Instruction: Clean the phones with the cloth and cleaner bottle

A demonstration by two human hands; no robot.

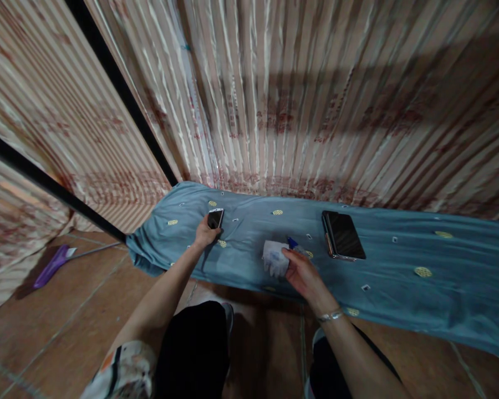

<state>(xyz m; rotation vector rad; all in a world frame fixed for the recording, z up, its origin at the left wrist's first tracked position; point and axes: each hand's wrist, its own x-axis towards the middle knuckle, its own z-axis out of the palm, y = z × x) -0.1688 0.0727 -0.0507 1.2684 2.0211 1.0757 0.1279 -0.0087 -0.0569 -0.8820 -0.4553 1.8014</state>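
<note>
Left hand (204, 233) clasps a small phone (215, 218) near the bench (399, 299) left end; right hand (301, 272) grips a white cloth (274, 257), larger phone (343, 235) lying rightward.

Blue cloth, striped curtain, dark screens

You see a blue cloth (399, 249) dotted with yellow medallions, a beige curtain (316, 94) striped with red print, a black-screened phone (343, 235), and a purple broom head (52, 265).
</note>
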